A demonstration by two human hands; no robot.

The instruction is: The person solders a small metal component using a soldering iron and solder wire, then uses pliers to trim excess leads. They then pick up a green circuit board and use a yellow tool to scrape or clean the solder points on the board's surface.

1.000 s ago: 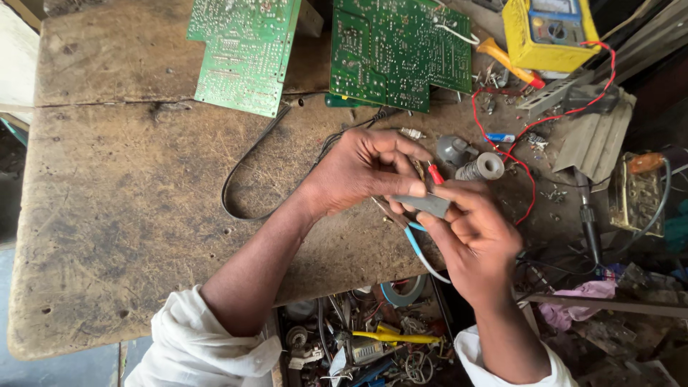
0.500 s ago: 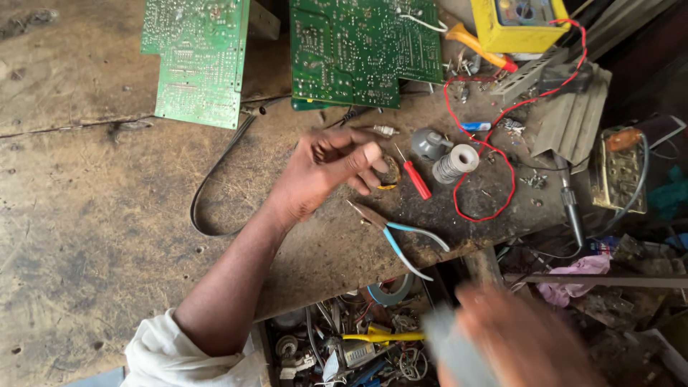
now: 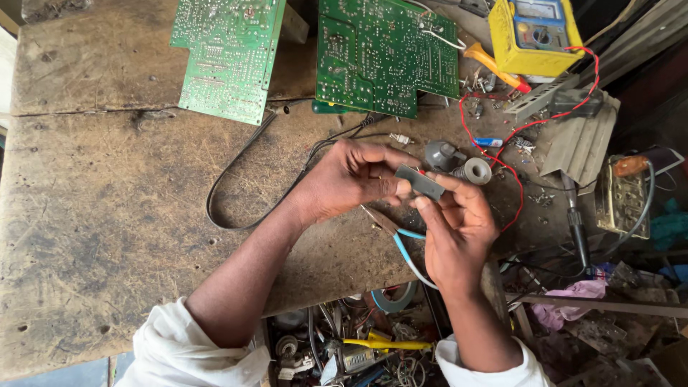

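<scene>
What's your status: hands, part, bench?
Left hand and right hand both pinch the small grey flat part. Held above the wooden bench. Blue-handled pliers lie beneath, untouched.

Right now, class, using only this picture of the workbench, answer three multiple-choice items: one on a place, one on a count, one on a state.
1. Where does the yellow box-shaped multimeter sit?
A. far right of the worn wooden bench
B. near left corner
C. in the clutter below the bench edge

2. How many green printed circuit boards lie on the bench?
A. one
B. two
C. four

3. How is the small flat grey rectangular part held?
A. lying free on the bench
C. by the left hand only
B. between both hands

Answers:
1 A, it sits at the upper right of the view, beside red wires.
2 B, a pale green board and a darker green board lie side by side.
3 B, fingers of the left hand and right hand both touch it.
</scene>
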